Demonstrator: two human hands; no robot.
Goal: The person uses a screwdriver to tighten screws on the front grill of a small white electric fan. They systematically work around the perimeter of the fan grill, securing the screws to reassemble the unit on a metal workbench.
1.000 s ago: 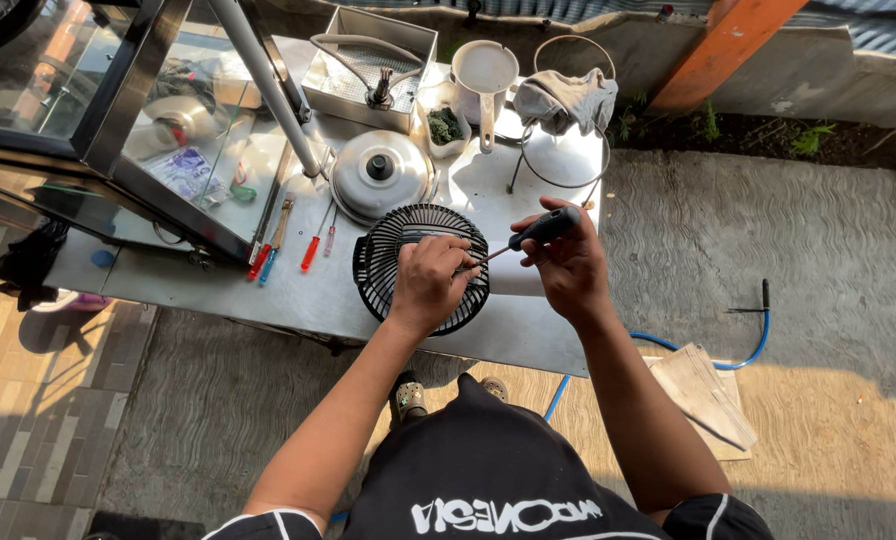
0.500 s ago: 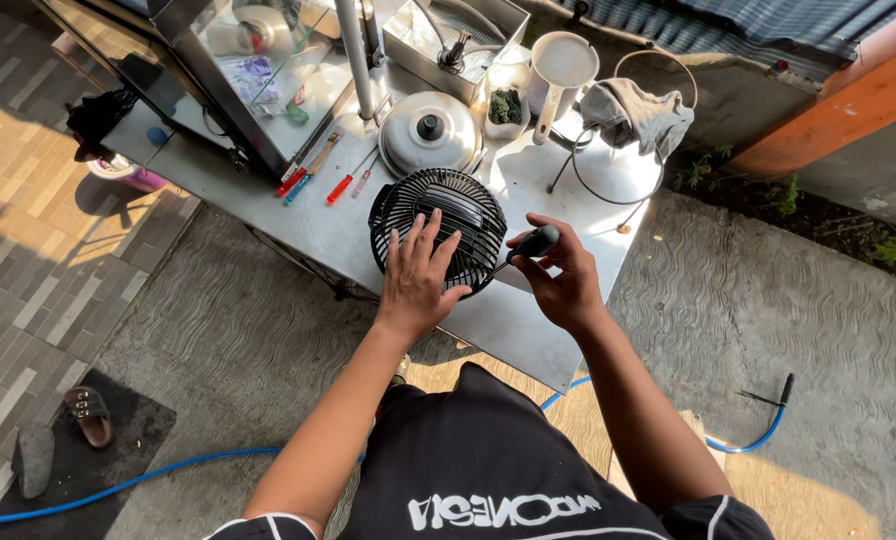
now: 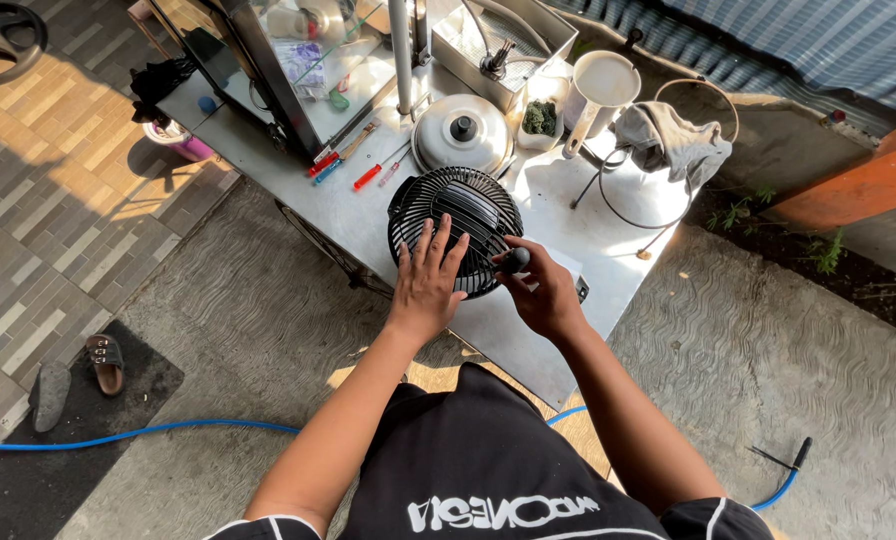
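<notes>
Desk: I see a metal desk running away from me, sunlit, with everything crowded toward its far end
Fan guard: round black wire grille lying flat on the desk near its front edge, directly under and ahead of both my hands
Pot lid: shiny domed lid with a black knob, just beyond the fan guard, apart from it
Cloth: grey rag draped over a wire ring stand on the right, well apart from the fan guard
Left hand: fingers spread wide and pressed flat on the near half of the fan guard, holding nothing
Right hand: closed around a black tool handle at the right rim of the fan guard; I cannot tell where the tip meets the grille
Screwdrivers: red- and blue-handled ones lying loose left of the fan guard, untouched
Change from before: the right hand has come in closer to the grille's rim, the left hand stays spread on the fan guard, and the view has swung so the desk sits more centred
</notes>
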